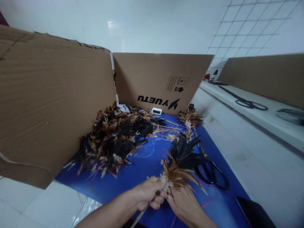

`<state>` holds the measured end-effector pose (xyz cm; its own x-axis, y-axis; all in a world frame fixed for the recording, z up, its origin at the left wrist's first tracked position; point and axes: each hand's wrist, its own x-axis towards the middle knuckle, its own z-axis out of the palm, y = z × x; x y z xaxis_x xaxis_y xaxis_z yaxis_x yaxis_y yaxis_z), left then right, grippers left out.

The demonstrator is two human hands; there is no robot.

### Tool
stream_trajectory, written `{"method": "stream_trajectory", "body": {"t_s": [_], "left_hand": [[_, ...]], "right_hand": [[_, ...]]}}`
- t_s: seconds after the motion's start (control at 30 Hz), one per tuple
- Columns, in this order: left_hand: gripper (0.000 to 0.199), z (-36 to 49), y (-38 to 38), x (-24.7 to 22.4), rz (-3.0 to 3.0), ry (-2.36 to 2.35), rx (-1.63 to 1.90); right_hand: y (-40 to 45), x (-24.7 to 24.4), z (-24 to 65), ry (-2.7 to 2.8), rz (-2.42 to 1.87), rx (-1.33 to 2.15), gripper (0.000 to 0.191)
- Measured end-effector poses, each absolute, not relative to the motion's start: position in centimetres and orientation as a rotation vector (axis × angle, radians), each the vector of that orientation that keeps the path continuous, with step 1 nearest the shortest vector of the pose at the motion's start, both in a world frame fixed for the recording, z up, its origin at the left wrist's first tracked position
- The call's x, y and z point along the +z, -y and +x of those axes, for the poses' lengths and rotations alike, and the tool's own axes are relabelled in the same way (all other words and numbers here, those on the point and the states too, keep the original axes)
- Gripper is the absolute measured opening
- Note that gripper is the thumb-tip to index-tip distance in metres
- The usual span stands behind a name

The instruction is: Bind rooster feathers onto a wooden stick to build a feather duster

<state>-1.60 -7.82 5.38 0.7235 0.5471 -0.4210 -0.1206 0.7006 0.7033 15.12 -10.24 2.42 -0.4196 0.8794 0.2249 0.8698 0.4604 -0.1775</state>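
My left hand is closed around the pale, fluffy base of a bunch of brown feathers. A thin stick sticks out below that hand toward the near edge. Beside it, my right hand has its fingers pressed together at the same base, partly covered by the feathers. Just beyond the bunch lie black feathers; whether they are joined to it I cannot tell. Black-handled scissors rest on the blue table to the right, near some red thread.
A large heap of dark and brown feathers covers the table's left side. Cardboard panels stand at the left and back. A small white digital device sits at the back. More scissors lie on the right ledge; a dark flat object is near right.
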Motion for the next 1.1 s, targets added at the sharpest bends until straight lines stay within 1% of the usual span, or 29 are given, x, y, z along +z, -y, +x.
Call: {"method": "stream_trajectory", "body": {"t_s": [0.17,0.27,0.43,0.5,0.63,0.8,0.97,1.1], "left_hand": [[0.036,-1.5,8.2,5.6,0.715,-0.687,0.437],[0.038,-1.5,8.2,5.5,0.733,-0.711,0.458],[0.046,-1.2,8.5,5.3,0.843,-0.822,0.505],[0.048,-1.0,8.6,5.1,0.944,-0.87,0.54],[0.05,-0.4,8.8,4.6,1.13,-0.985,0.579],[0.047,-0.1,8.8,4.1,1.294,-1.077,0.621],[0.046,-0.3,8.7,4.2,1.385,-1.102,0.651],[0.049,-0.6,8.4,4.6,1.391,-1.079,0.643]], "right_hand": [[10.6,3.4,14.8,2.353,-1.49,0.402,0.027],[11.0,4.4,14.1,2.205,-1.555,0.618,0.028],[11.8,5.5,13.5,1.977,-1.547,0.892,0.026],[11.9,5.4,13.4,1.899,-1.53,0.964,0.03],[11.8,4.5,12.6,1.719,-1.529,1.005,0.045],[11.6,3.9,11.4,1.491,-1.63,1.043,0.054],[11.5,3.9,11.5,1.496,-1.593,1.022,0.052],[11.5,3.4,12.2,1.567,-1.564,0.917,0.043]]}}
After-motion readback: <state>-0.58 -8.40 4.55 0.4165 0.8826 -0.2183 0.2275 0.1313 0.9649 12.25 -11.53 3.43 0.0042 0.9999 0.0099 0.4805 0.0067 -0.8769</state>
